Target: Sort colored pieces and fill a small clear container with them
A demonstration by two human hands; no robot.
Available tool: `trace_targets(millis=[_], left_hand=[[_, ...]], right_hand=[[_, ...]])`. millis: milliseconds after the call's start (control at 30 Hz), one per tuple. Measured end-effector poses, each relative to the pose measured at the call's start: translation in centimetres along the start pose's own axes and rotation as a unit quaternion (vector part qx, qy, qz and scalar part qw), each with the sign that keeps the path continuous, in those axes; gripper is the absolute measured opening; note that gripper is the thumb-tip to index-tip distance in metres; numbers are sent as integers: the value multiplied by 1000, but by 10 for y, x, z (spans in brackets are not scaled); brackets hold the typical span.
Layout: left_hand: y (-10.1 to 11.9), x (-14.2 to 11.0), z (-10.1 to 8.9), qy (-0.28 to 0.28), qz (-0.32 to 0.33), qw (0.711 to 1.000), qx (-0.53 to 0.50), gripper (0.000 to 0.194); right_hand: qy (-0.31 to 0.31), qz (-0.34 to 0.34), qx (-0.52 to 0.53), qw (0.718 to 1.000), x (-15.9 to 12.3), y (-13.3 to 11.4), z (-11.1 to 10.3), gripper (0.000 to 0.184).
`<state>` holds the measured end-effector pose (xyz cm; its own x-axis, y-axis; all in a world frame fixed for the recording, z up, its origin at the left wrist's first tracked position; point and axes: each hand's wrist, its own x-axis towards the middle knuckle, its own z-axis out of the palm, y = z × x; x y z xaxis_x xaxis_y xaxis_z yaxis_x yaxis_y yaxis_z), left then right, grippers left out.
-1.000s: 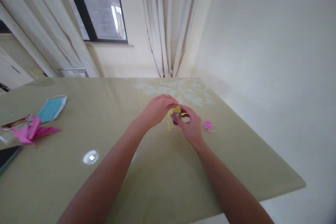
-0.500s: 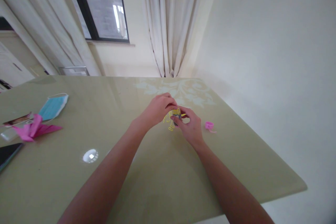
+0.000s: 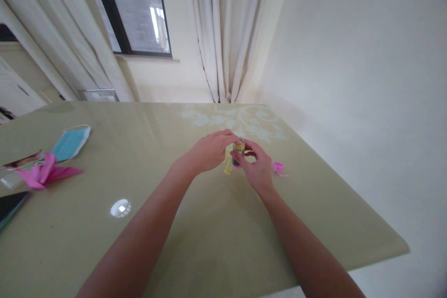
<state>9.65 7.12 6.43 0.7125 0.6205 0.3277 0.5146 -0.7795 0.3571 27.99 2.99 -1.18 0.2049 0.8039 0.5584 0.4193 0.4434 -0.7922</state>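
My right hand is closed round a small clear jar, thumb in front and fingers behind. Yellow stuff shows in the upper part of the jar, something dark lower down and a bit of pink at the base. At the jar's rim are the fingertips of my left hand, bent together; what they hold, if anything, is hidden. Thin yellow curly strips lie on the table just left of the jar, partly behind my left hand. To the right of my right hand sits a small pink coiled piece with a loose tail.
The glossy greenish table meets a white wall on the right. On its left side lie a blue face mask, a folded pink paper piece and a dark phone-like slab. A curtain hangs beyond the far edge.
The jar now stands more upright and its rim shows. My left hand has come down slightly beside the rim, and fewer yellow strips show.
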Motion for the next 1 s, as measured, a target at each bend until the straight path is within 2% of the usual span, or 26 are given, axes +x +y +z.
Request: trace_targets(millis=[100, 200, 333, 500, 700, 800, 1000], left_hand=[[2, 0, 2, -19, -4, 1000, 15, 61], [5, 1, 4, -37, -23, 999, 33, 55], [7, 3, 14, -55, -50, 997, 36, 51], [8, 6, 23, -63, -84, 994, 36, 33], [18, 4, 5, 2, -65, 997, 48, 44], [22, 4, 2, 20, -75, 996, 39, 43], [19, 6, 14, -28, -92, 995, 23, 43]], right_hand=[[11, -32, -28, 999, -1, -3, -1, 39], [10, -51, -52, 997, -2, -4, -1, 39], [12, -68, -83, 994, -3, 4, 0, 39], [-10, -90, -109, 990, -6, 8, 3, 38], [17, -86, -107, 990, -4, 0, 0, 40], [37, -77, -111, 990, -2, -3, -2, 38], [63, -112, -156, 979, -6, -5, -2, 33]])
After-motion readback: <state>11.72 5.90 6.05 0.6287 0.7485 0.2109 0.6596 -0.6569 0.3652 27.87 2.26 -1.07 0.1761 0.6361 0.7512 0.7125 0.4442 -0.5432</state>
